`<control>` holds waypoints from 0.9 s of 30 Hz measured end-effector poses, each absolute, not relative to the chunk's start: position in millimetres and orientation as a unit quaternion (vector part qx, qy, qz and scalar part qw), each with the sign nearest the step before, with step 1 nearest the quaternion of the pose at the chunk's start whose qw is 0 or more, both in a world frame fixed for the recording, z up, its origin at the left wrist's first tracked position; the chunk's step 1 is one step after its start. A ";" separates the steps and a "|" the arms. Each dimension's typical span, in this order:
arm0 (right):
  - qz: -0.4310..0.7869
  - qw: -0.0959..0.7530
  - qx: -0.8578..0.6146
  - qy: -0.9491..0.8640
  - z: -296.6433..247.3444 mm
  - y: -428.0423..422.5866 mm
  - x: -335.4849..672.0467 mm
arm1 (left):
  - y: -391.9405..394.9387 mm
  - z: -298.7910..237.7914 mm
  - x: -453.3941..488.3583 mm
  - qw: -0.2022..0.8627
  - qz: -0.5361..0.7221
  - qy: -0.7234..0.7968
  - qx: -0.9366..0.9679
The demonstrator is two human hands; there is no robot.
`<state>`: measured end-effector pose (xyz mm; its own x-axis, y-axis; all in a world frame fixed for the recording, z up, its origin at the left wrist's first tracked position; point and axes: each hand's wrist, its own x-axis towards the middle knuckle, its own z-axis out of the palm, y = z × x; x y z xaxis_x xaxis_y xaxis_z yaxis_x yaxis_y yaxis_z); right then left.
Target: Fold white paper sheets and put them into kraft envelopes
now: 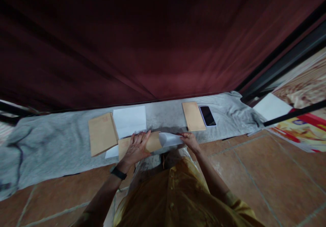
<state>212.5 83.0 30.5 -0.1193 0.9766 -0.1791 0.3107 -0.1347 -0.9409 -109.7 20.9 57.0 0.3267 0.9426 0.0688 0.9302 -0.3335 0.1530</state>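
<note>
Left hand (137,147) is laid flat, palm down and fingers spread, on a brown envelope (153,142) that lies crosswise on the near edge of a grey cloth (51,145); nothing is gripped by it, the envelope is only pressed down. A black band (118,173) is worn on that wrist. Right hand (190,140) is closed in a pinch on the far end of a folded white paper (170,139), held just to the right of the envelope. The paper's left end meets the envelope's right edge; whether it is partly inside or merely lying over the opening cannot be told. Both things are found straight ahead of the person's body, near the middle of the cloth's near edge. Just left of the held envelope, a stack of brown envelopes (102,133) is seen lying at a slant, and touching it on the right, white sheets (129,120) are spread flat, their near part hidden under the left hand. Further right, well apart from the hands, a single brown envelope (193,116) is set beside a dark phone (207,115), screen up, the two almost touching. The cloth is spread along the foot of a maroon curtain (127,43) over a reddish tiled floor (254,172). At far right, a white sheet (271,106) and a colourful printed sheet (297,130) are noted on the floor. A yellow shirt (178,193) fills the lower centre.
</note>
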 end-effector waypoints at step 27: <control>0.408 0.367 -0.584 -0.598 16.7 67.1 135.7 | 28.0 58.4 -92.8 0.055 0.086 0.564 0.819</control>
